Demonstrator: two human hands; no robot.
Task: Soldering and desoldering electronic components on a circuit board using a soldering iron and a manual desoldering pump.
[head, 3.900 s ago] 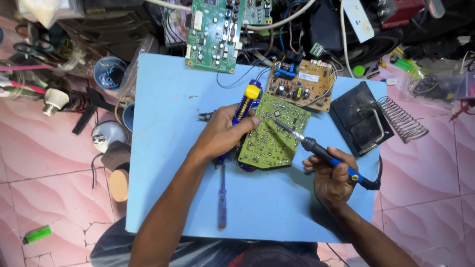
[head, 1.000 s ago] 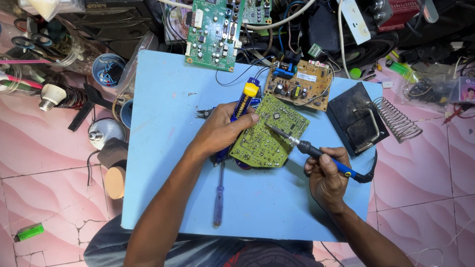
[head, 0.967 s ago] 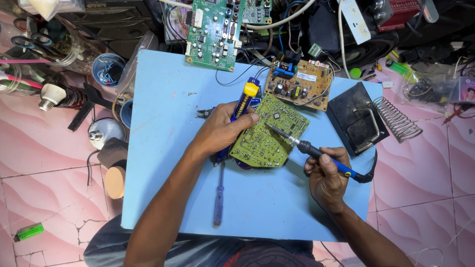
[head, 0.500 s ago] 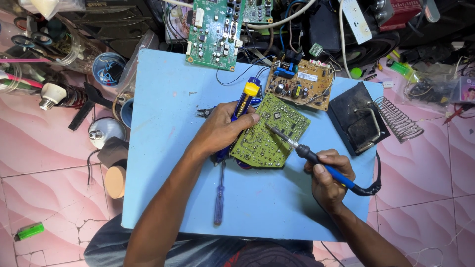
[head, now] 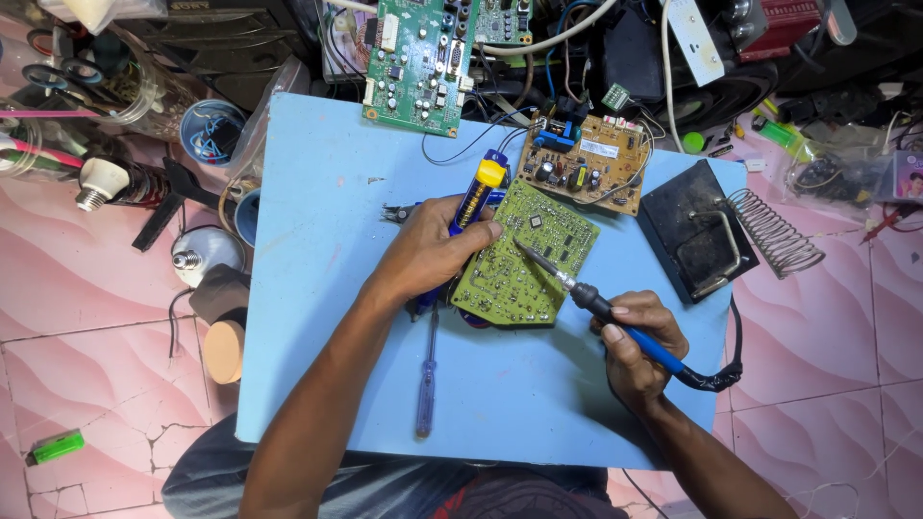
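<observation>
One green board between both hands.

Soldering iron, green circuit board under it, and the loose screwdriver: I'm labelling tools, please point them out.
soldering iron [head: 642, 338], head view, on its blue handle in the right hand.
green circuit board [head: 514, 269], head view, on its solder side.
screwdriver [head: 426, 399], head view, on its blue handle.

Bare forearms, no sleeves; dark grey shirt with red print.

Single head view, straight down, close over blue table.
</observation>
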